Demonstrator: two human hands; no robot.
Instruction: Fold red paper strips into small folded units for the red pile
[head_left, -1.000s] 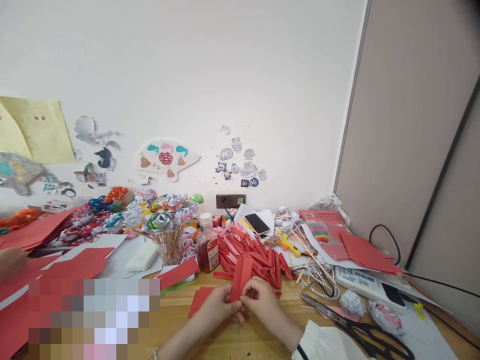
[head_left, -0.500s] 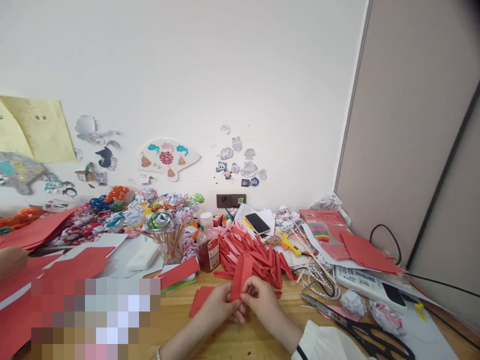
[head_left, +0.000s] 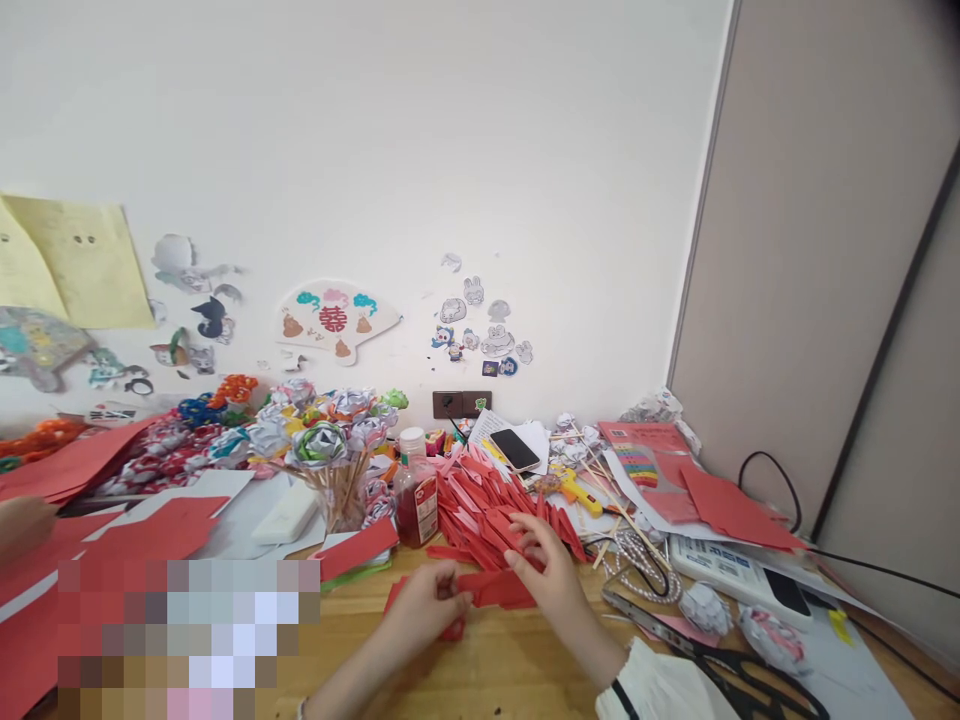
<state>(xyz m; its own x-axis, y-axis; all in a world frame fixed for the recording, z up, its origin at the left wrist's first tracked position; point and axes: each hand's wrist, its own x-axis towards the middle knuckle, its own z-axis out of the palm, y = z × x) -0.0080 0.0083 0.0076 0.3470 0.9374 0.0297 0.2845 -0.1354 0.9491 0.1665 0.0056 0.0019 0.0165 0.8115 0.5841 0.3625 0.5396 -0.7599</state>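
A red paper strip [head_left: 486, 590] lies sideways between my hands, low over the wooden table. My left hand [head_left: 429, 608] pinches its left end between thumb and fingers. At the strip's right end is my right hand [head_left: 551, 572], fingers spread apart and curved; whether it touches the paper is hard to tell. Red paper pieces [head_left: 394, 592] show partly behind my left hand, which covers the rest. Just beyond both hands a heap of folded red and pink paper strips [head_left: 487, 505] is piled up.
A sauce bottle [head_left: 415, 490] stands left of the heap, near paper flowers [head_left: 321, 442] on sticks. To the right lie black-handled scissors [head_left: 739, 670], a beaded cord [head_left: 637, 568], a yellow glue gun [head_left: 579, 490] and a phone [head_left: 515, 450]. Another person's hand [head_left: 26, 525] is at far left.
The red strip has turned from upright to sideways and come lower. My right hand has moved up and right with its fingers opened; my left hand has shifted slightly left.
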